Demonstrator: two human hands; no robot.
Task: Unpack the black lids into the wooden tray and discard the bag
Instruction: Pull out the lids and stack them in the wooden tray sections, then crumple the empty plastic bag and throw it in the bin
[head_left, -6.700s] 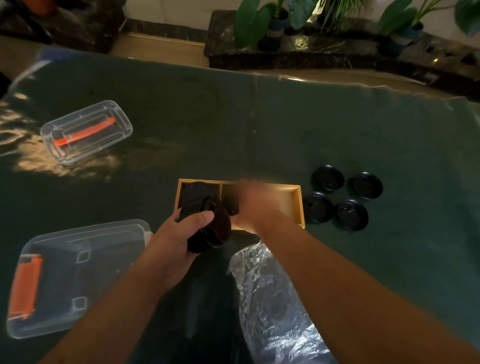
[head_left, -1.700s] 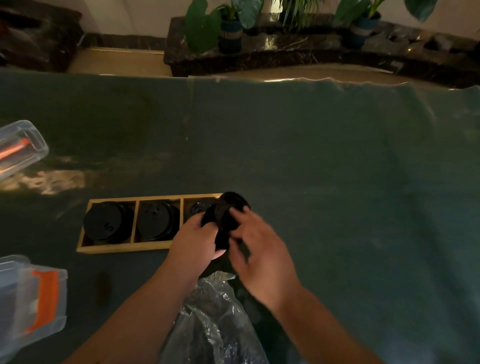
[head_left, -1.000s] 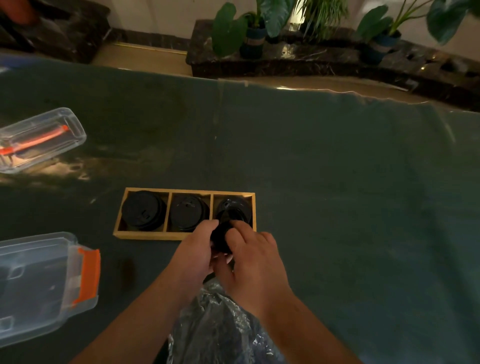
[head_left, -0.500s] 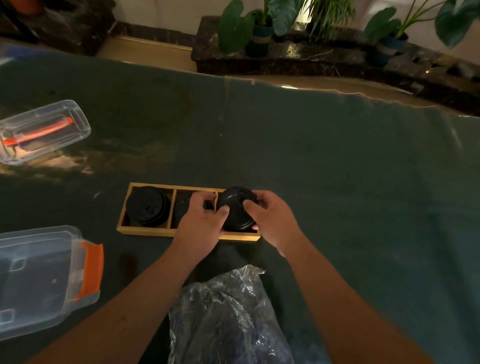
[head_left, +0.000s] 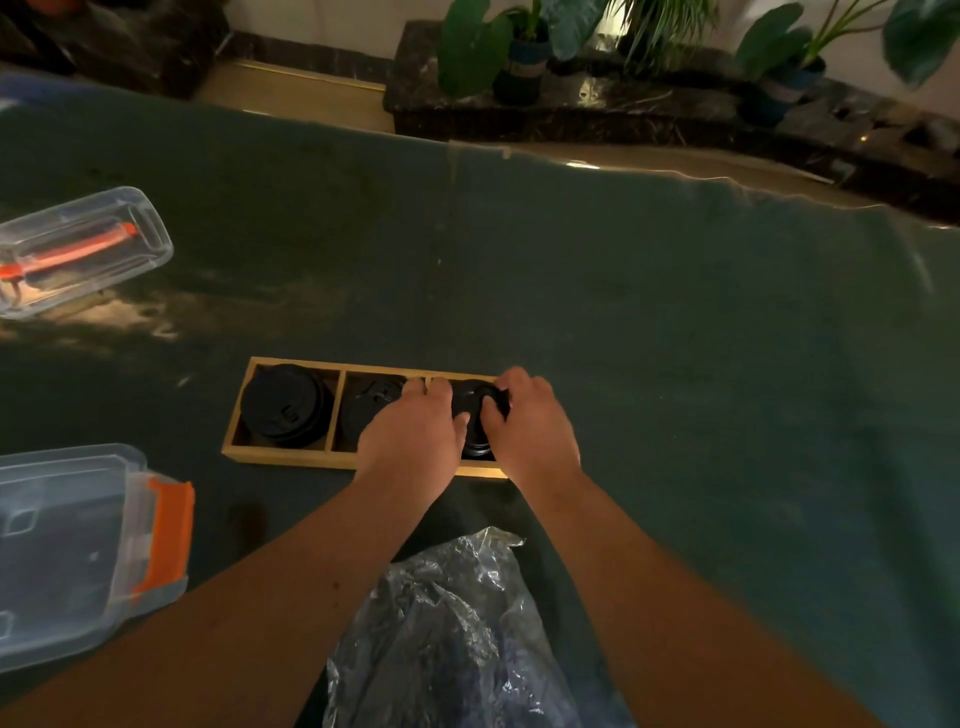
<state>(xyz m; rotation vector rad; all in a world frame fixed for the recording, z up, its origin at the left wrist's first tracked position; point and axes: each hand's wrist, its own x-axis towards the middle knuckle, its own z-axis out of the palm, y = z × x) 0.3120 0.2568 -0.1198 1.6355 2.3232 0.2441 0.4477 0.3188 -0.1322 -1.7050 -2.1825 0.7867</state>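
A broad dark green desk (head_left: 649, 322) fills the view, two clear plastic boxes with orange clips (head_left: 83, 551) off to the left. Nearest the person lies the crumpled clear plastic bag (head_left: 452, 634), between the forearms, long axis running away toward the tray; either hand could reach it, the left perhaps slightly closer. Beyond it sits the long three-compartment wooden tray (head_left: 280, 457), black round lids (head_left: 285, 405) stacked in the left and middle compartments. Both hands curl over the stack in the right compartment: left hand (head_left: 410, 436) and right hand (head_left: 530, 426) pinching its rim, apparently seating it, though fingers hide the contact.
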